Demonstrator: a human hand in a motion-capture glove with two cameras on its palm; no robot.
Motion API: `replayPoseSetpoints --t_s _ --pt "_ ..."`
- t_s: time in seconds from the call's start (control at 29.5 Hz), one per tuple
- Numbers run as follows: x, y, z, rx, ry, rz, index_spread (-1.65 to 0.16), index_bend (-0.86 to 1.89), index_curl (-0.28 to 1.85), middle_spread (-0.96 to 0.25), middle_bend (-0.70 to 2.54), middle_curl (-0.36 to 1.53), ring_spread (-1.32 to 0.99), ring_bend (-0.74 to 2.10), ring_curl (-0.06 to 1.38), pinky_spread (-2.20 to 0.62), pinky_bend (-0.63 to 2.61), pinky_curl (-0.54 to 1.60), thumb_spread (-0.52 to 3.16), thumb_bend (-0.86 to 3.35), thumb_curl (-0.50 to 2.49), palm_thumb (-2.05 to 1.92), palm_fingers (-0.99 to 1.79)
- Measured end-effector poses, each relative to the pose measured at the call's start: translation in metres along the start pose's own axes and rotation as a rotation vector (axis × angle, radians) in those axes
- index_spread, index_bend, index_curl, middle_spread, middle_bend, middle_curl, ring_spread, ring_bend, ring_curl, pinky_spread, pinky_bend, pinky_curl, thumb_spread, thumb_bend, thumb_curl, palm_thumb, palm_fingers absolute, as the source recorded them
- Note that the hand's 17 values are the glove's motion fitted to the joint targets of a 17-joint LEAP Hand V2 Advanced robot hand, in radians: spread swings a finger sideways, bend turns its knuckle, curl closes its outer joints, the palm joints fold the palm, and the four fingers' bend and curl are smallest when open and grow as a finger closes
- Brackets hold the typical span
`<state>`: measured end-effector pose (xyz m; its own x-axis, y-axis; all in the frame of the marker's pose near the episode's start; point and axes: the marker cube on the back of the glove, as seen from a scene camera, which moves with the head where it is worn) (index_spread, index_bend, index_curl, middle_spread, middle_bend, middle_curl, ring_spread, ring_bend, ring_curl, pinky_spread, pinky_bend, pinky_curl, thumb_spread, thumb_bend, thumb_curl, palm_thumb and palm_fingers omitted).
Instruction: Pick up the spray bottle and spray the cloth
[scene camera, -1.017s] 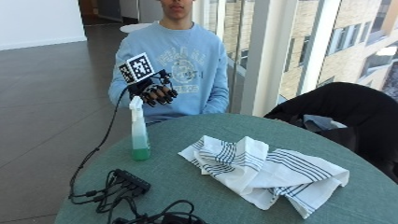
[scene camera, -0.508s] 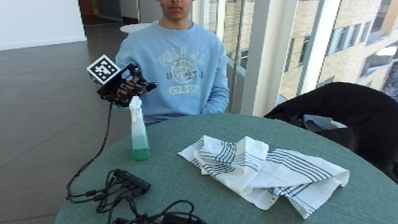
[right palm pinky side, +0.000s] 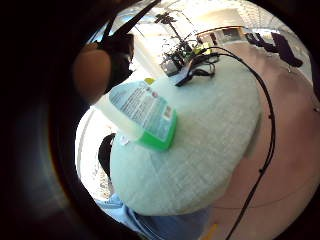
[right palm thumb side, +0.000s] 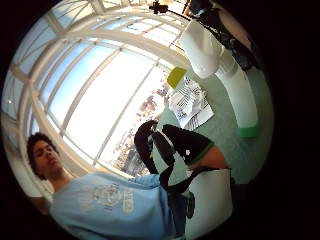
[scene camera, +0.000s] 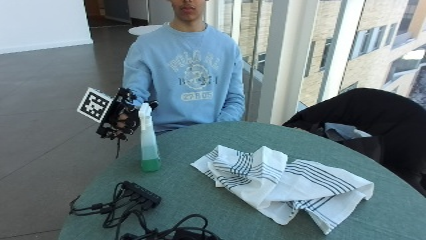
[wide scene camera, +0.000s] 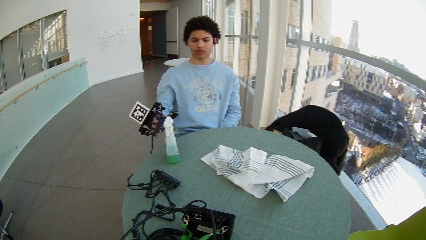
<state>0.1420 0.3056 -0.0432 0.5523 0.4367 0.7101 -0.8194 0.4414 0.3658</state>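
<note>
Green-bottomed and white at the head, the spray bottle (scene camera: 148, 145) stands upright on the round table (scene camera: 219, 210) near its edge, with the striped cloth (scene camera: 283, 184) lying crumpled well to its side. I judge I am at the reach, not yet the pick-up: my gloved right hand (scene camera: 122, 119) is level with the bottle's trigger head, right beside it. My fingers hang loosely curled and hold nothing; next they need to wrap the neck, one finger on the trigger.

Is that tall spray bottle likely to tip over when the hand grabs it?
Probably, if nudged near the top: the spray bottle stands tall and narrow on the table. Its liquid sits low, which likely steadies it. It looks like stiff plastic.
</note>
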Motion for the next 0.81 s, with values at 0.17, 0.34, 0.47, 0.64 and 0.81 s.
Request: replayPoseSetpoints --t_s 0.17,0.34,0.47,0.64,0.81 --pt "0.017 -0.012 0.016 -0.031 -0.071 0.076 -0.39 0.06 0.20 -0.09 0.28 0.41 -0.07 0.42 0.37 0.18 0.30 0.36 1.00 -0.03 0.29 0.57 0.68" --pt "0.032 -0.018 0.032 -0.073 -0.148 0.142 -0.39 0.06 0.18 -0.08 0.29 0.41 -0.06 0.42 0.37 0.19 0.31 0.36 0.98 -0.03 0.29 0.55 0.64" --pt "0.038 -0.022 0.043 -0.082 -0.184 0.156 -0.39 0.07 0.17 -0.08 0.29 0.41 -0.06 0.43 0.37 0.20 0.33 0.37 0.97 -0.03 0.29 0.54 0.63" --pt "0.040 -0.021 0.050 -0.096 -0.197 0.160 -0.40 0.07 0.16 -0.08 0.29 0.42 -0.06 0.44 0.37 0.21 0.34 0.37 0.96 -0.03 0.29 0.53 0.62" --pt "0.037 -0.024 0.057 -0.095 -0.187 0.156 -0.40 0.08 0.16 -0.08 0.31 0.42 -0.06 0.45 0.37 0.22 0.34 0.37 0.94 -0.03 0.29 0.52 0.63"
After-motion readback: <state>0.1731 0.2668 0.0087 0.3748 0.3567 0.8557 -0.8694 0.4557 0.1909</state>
